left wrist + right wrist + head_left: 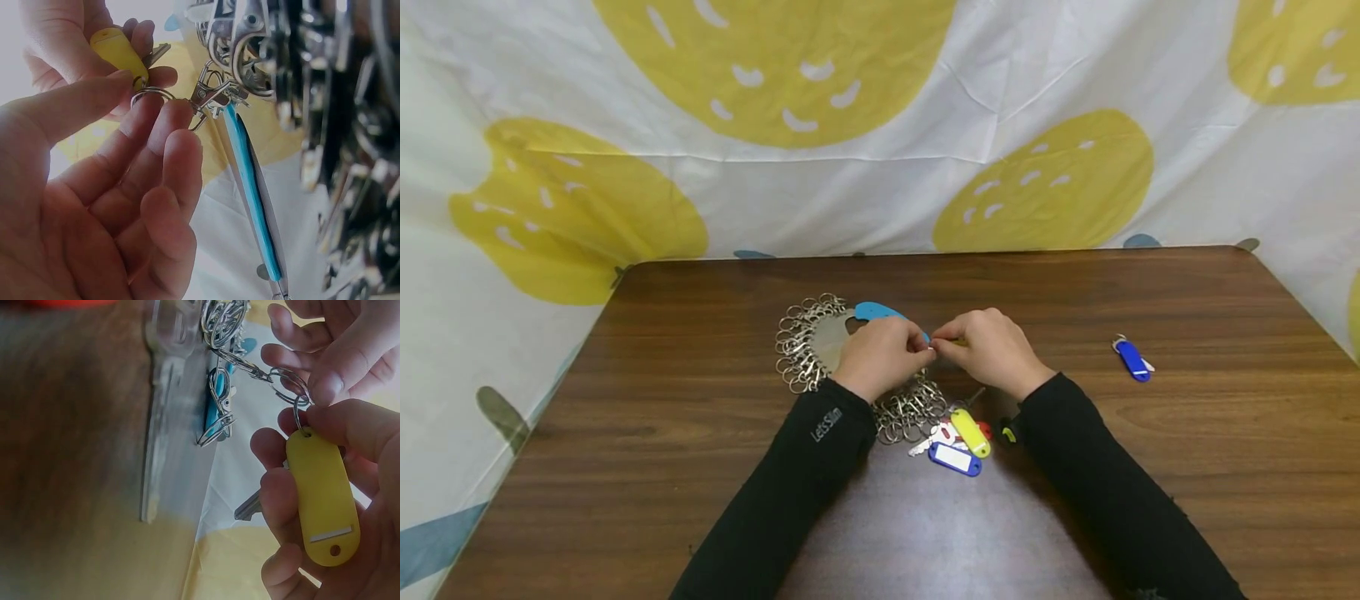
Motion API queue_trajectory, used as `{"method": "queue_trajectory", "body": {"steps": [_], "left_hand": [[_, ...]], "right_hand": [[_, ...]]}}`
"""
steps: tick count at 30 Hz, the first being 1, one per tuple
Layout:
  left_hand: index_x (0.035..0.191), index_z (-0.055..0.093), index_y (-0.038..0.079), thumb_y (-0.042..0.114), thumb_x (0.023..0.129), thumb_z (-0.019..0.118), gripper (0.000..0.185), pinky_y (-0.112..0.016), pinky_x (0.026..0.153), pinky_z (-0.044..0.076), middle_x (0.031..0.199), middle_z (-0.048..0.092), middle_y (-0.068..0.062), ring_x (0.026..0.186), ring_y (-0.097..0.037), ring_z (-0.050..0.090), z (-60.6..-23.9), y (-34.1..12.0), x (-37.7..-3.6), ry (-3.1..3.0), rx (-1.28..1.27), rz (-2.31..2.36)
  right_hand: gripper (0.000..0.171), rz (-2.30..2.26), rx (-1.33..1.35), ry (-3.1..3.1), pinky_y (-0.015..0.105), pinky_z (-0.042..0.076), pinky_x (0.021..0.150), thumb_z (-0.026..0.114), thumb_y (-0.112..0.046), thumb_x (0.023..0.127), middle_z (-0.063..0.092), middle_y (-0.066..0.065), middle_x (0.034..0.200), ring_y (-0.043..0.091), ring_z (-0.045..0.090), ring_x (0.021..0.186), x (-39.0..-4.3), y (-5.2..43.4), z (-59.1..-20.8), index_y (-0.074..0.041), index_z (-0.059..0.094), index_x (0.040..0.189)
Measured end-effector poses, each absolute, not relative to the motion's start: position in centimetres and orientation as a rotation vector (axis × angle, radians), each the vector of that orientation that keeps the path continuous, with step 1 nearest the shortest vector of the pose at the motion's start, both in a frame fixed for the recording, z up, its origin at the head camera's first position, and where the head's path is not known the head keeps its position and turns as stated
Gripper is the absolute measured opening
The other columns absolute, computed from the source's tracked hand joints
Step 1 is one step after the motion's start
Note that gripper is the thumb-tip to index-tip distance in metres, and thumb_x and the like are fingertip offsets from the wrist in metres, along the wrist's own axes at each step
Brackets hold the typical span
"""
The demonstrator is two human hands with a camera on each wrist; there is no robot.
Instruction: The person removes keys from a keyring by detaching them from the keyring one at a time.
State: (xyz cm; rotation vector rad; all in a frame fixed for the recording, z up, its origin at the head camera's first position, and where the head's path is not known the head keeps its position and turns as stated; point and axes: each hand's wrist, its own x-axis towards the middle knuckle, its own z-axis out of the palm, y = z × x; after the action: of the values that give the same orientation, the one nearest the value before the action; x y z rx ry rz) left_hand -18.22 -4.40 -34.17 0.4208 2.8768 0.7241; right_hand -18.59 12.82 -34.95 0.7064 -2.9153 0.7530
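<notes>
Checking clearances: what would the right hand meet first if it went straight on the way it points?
Most likely the left hand, close ahead of the right hand in the head view; depth is unclear.

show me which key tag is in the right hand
The yellow key tag gripped in the right hand. The other tags in view, including a second yellow one, lie on the table.

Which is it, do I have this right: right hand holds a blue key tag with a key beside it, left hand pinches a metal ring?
Tag colour is wrong. The right wrist view shows the right hand holding a yellow key tag with a key beside it; the left hand pinches a metal ring.
</notes>
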Motion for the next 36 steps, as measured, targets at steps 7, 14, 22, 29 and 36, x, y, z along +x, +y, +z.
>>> {"method": "queue_trajectory", "body": {"steps": [7,14,22,29,36], "left_hand": [[0.08,0.068,0.022,0.036,0.088,0.066,0.016,-0.028,0.053,0.041,0.083,0.068,0.006,0.068,-0.012,0.059,-34.17,-4.43,-18.19,2.895,0.39,0.725],[0.077,0.066,0.022,0.031,0.087,0.067,0.014,-0.028,0.055,0.041,0.077,0.066,0.006,0.067,-0.011,0.058,-34.19,-4.45,-18.12,2.88,0.452,0.706],[0.074,0.067,0.023,0.032,0.087,0.067,0.016,-0.028,0.055,0.041,0.075,0.066,0.007,0.065,-0.011,0.057,-34.18,-4.47,-18.16,2.882,0.468,0.729],[0.079,0.069,0.023,0.036,0.088,0.064,0.017,-0.028,0.053,0.041,0.079,0.068,0.007,0.065,-0.011,0.058,-34.23,-4.47,-18.13,2.931,0.46,0.726],[0.079,0.067,0.021,0.035,0.089,0.064,0.017,-0.028,0.055,0.042,0.079,0.066,0.006,0.066,-0.011,0.058,-34.08,-4.38,-18.0,2.945,0.437,0.703]], "right_hand": [[0.018,0.765,0.713,-2.908,0.025,0.036,0.051,0.064,-0.022,0.09,0.075,0.005,0.094,0.009,0.051,0.056,-18.59,12.77,-35.04,-0.015,0.076,0.101],[0.018,0.771,0.723,-2.914,0.026,0.032,0.048,0.064,-0.021,0.09,0.075,0.006,0.092,0.008,0.044,0.05,-18.58,12.77,-35.17,-0.014,0.076,0.101],[0.018,0.775,0.716,-2.904,0.026,0.03,0.047,0.063,-0.021,0.091,0.074,0.006,0.09,0.009,0.041,0.048,-18.52,12.82,-35.04,-0.014,0.076,0.101],[0.017,0.75,0.722,-2.886,0.024,0.035,0.051,0.064,-0.022,0.09,0.075,0.004,0.09,0.008,0.051,0.056,-18.55,12.76,-35.07,-0.014,0.076,0.1],[0.016,0.731,0.727,-2.881,0.024,0.04,0.055,0.065,-0.022,0.089,0.075,0.003,0.09,0.01,0.059,0.065,-18.51,12.7,-35.02,-0.015,0.077,0.098]]}}
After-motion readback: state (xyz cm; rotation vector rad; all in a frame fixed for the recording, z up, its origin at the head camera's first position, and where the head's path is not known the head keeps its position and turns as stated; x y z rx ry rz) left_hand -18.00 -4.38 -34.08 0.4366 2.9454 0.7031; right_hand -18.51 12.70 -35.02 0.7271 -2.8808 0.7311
